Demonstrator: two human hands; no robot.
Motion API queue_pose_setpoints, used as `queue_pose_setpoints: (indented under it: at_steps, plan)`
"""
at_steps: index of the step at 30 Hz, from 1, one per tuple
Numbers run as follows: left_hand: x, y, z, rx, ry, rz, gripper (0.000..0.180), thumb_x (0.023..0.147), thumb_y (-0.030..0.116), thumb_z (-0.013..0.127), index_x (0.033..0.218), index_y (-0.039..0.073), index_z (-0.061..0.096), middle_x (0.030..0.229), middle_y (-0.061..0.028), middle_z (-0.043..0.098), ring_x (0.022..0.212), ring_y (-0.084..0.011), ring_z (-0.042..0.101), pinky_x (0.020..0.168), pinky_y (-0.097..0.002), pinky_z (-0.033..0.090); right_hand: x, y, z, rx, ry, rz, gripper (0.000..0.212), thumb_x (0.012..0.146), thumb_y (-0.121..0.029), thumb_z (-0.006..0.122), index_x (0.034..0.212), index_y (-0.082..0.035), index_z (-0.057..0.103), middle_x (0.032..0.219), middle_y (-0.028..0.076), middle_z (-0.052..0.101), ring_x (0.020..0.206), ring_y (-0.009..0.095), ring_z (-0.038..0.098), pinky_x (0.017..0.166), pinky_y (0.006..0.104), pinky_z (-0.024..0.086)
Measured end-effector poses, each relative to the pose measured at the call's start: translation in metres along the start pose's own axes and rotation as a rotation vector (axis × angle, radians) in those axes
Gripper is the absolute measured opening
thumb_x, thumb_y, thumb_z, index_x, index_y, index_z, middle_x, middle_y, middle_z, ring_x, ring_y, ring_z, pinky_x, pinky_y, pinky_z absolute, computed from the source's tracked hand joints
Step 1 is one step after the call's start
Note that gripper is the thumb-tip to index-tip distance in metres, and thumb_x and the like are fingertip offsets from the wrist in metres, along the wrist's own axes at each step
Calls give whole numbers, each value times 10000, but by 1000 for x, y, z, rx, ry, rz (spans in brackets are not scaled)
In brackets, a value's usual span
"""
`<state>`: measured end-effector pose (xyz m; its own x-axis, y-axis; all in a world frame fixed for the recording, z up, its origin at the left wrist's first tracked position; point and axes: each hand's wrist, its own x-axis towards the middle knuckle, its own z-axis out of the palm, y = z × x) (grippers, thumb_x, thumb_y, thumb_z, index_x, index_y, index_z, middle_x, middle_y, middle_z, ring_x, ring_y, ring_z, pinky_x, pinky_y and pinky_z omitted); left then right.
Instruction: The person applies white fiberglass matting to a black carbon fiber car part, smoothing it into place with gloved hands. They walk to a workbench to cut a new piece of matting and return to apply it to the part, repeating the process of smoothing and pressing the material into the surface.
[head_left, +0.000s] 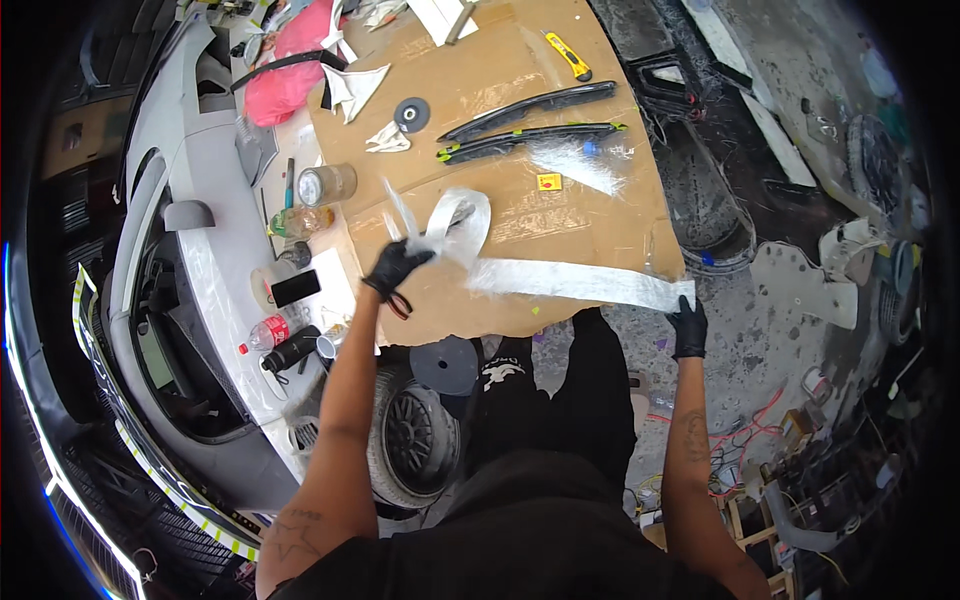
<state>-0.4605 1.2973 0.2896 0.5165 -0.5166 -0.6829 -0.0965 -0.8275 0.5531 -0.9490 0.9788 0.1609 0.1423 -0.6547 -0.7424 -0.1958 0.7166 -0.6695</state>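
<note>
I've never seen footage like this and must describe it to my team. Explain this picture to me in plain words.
There is no machine here: a person works with two hands in black gloves. The one picture comes from a wide camera on the person's head, looking down, so straight edges bend near the rim.

Below the hands lies a large cardboard sheet. On it are a yellow knife, two dark curved strips, a small yellow box and a round dark disc.

The right hand holds the end of a long white strip. The left hand is at a looped white piece; its exact grip is unclear.
</note>
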Motion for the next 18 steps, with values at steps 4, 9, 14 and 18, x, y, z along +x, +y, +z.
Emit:
queue_pose_setpoints:
  at_steps: [4, 9, 14, 18]
  plan:
    - [12, -94, 82, 133, 373, 281, 642, 691, 322, 767, 1221, 66, 510, 1151, -175, 566, 1045, -294, 564, 834, -376, 480, -48, -28, -2, -80, -37, -36, 370, 865, -157, 589, 1197, -25, 495, 1007, 90, 582, 830, 181, 580, 677, 309, 527]
    - [35, -67, 121, 251, 333, 129, 912, 619, 293, 803, 1377, 155, 315, 1209, -190, 469, 1003, -378, 550, 830, -420, 471, -139, -40, -44, -170, 84, -163, 374, 876, -163, 574, 1221, -35, 506, 1090, 79, 580, 935, 185, 581, 740, 342, 529]
    - [33, -41, 117, 509, 280, 389, 889, 638, 149, 782, 1383, 302, 322, 1275, -207, 428, 950, -352, 568, 780, -417, 497, -240, -42, -99, -12, 231, -204, 367, 874, -141, 566, 1220, -45, 490, 1072, 77, 590, 869, 201, 607, 738, 371, 547]
    - [58, -35, 120, 624, 36, 561, 748, 641, 109, 767, 1296, 280, 449, 1342, -195, 387, 990, -341, 560, 825, -411, 486, -298, -33, -177, 90, 450, -217, 360, 869, -177, 598, 1200, -73, 499, 1015, 67, 609, 814, 192, 608, 696, 368, 545]
